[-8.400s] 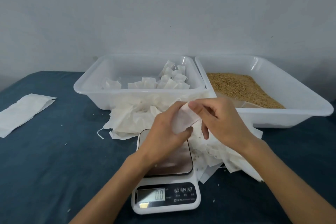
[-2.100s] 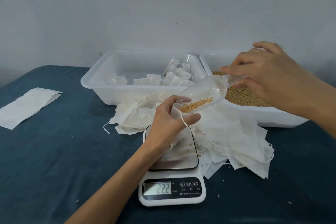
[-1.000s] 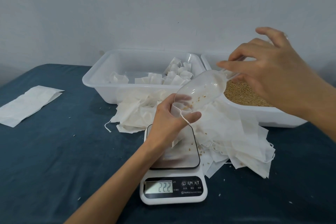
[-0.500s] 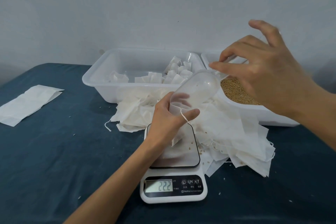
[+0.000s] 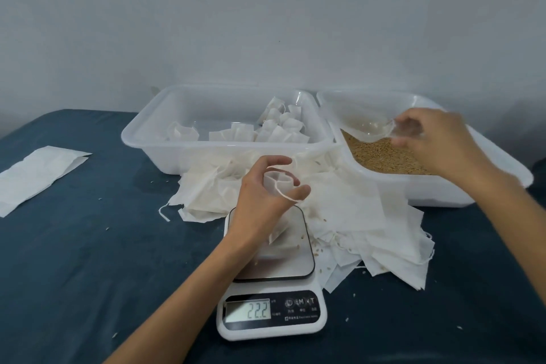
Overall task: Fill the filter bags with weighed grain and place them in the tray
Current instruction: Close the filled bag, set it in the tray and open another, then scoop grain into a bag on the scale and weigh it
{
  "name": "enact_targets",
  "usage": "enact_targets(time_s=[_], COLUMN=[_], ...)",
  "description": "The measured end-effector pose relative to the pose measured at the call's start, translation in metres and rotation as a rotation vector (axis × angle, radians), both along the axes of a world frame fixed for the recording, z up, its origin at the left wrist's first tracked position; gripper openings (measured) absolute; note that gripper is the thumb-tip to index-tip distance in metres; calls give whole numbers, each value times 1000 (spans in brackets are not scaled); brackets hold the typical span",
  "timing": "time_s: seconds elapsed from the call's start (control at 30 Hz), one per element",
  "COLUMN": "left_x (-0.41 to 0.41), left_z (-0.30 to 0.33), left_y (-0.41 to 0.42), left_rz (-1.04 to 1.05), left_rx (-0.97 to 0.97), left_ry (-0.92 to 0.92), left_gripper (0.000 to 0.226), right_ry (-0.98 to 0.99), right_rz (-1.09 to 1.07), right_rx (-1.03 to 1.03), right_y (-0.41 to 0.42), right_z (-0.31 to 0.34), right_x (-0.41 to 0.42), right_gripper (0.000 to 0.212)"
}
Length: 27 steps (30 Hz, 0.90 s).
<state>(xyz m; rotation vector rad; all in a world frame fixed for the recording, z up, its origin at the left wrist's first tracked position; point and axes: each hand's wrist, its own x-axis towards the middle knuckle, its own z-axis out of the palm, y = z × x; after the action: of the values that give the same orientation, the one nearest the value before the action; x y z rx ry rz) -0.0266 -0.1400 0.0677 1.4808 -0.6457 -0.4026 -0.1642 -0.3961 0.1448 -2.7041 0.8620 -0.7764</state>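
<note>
1. The desk point(image 5: 74, 260) carries two clear tubs. The tray point(image 5: 153, 139), beyond the left hand's fingers, holds finished bags; the grain tub point(image 5: 487, 186) sits under the right hand.
2. A loose heap of empty bags point(image 5: 354, 210) lies between the two hands, beside the scale point(image 5: 271, 316), which reads 22.2.
3. The left hand point(image 5: 260, 201) has its fingers point(image 5: 277, 160) curled round the open mouth of a filter bag point(image 5: 276, 183) that hangs onto the scale's plate.
4. The right hand point(image 5: 437, 145) pinches the clear scoop point(image 5: 369, 130), low over the grain point(image 5: 384, 156).
5. Risk: the bag's mouth is held loosely, so it could sag and spill; a stray string could snag a finger.
6. Half a second ago the scoop was tipped at the bag's mouth; now it is back over the tub, empty as far as I can tell. The reading is unchanged.
</note>
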Motion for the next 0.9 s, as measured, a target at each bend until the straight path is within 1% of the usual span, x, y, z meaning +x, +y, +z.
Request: enact_targets(time_s=[0.07,0.13,0.2,0.3,0.37,0.47,0.53,0.57,0.6,0.63,0.7,0.73,0.77,0.83,0.9], left_x=[1,3,4,5,5,6,5,4,4,5,11,15,21,37,62], left_z=[-2,-5,-8,-12,-13,-16,-16,-15,-14,-13,-8,-5,-1,11,28], left_y=[-1,-1,-2,-3,-3,-4,-5,-5,-4,-4,-2,-2,-1,-2,-5], left_rz=[-16,-23,-23,-39,-52,-49,-55,-54,-51,-51,-49,-46,-42,-32,0], left_rx=[3,21,62,80,70,25,-7,-23,-34,-37,-44,-52,-60,-87,-131], left_ry=[-9,-16,-35,-62,-74,-89,-100,-108,-114,-120,-128,-126,-123,-127,-146], left_gripper=[41,37,31,20,16,22,25,27,28,30,34,36,37,37,36], right_ry=[117,216,262,312,351,401,408,381,306,171,-208,-361,-443,-472,-470], right_rz=[-133,-202,-247,-273,-277,-278,-303,-310,-308,-281,-109,23,151,326,404], right_rx=[96,169,229,227,204,221,206,157,90,29,-42,-35,-6,93,196], right_y=[-18,-30,-37,-40,-39,-39,-39,-37,-32,-25,2,21,41,72,90], right_z=[-17,-31,-38,-38,-37,-37,-38,-39,-40,-41,-45,-47,-49,-60,-69], right_x=[2,6,10,16,18,18,15,15,14,15,20,23,27,35,39], right_gripper=[33,33,34,37,35,36,43,42,40,36,21,14,10,15,23])
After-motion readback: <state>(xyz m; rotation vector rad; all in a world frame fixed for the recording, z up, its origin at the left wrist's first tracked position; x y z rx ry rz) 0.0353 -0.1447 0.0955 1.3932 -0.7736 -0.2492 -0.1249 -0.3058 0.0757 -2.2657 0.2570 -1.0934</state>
